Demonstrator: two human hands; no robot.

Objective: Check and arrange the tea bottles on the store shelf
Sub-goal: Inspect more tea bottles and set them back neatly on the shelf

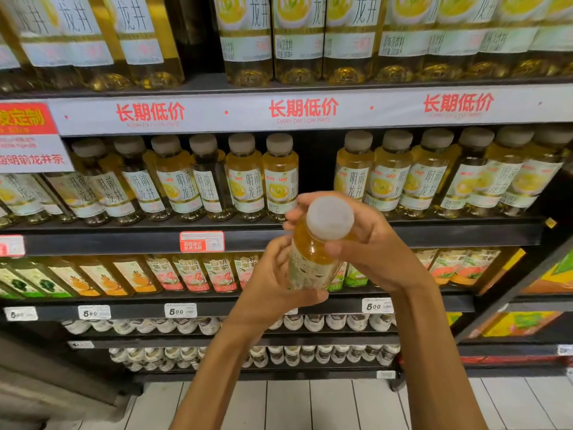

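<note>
- I see the tea bottle point(313, 256) held out in front of the shelves, tilted so its pale round cap point(329, 217) faces me; the liquid is amber-yellow and the label on the lower body is white, its print too blurred for me to read.
- My left hand point(273, 283) cups the lower body from the left, thumb curled under the base, so that grip is clamped on the tea bottle.
- My right hand point(369, 243) wraps the shoulder just under the cap, fingers curled over the top and thumb pressed on the front; this grip is also clamped on the tea bottle.
- Straight behind the cap I see a dark gap point(316, 162) in the middle-shelf row point(186, 181) of matching yellow bottles with grey-beige caps, standing shoulder to shoulder on both sides of it.
- The top shelf point(297, 38) carries larger bottles of the same tea, with one dark slot left of centre.
- A white strip point(304, 110) with red characters runs along the top shelf's front edge; a red and white price tag point(201, 241) sits on the black rail below the middle row.
- Lower shelves hold peach- and orange-labelled bottles point(192, 273), then rows of pale caps point(173, 324) seen from above.
- White floor tiles point(310, 405) lie at the foot of the shelving, between my forearms.
</note>
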